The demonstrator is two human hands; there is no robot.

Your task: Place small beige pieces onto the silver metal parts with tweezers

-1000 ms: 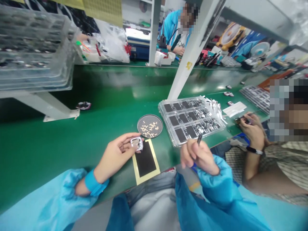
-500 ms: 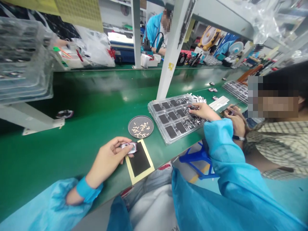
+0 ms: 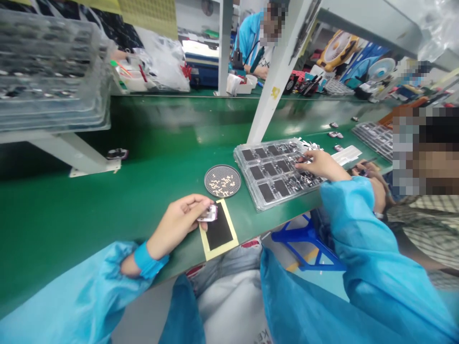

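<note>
My left hand (image 3: 186, 217) pinches a small flat electronic part (image 3: 208, 213), pale with a purple edge, between thumb and fingers. It is held over the upper part of a black pad (image 3: 220, 231) with a yellow border. Reaching across the clear plastic tray (image 3: 260, 206), my right hand (image 3: 319, 164) has its fingers closed on a thin dark tool (image 3: 304, 156) that looks like tweezers. Black square screens (image 3: 266, 192) and shiny small parts fill the tray's compartments. Behind the pad lies a round grey perforated dish (image 3: 233, 192) with many tiny pale pieces in it.
A co-worker's hands (image 3: 371, 174) are at work right of my right arm. A slanted white post (image 3: 267, 102) rises behind the tray. Stacked clear trays (image 3: 53, 114) stand on a white support at the left. A blue stool (image 3: 304, 243) is below the table edge.
The view has shifted, so the bench scene appears further right. My left hand still pinches the part, now tilted differently over the pad. My right hand stays over the tray's right side.
</note>
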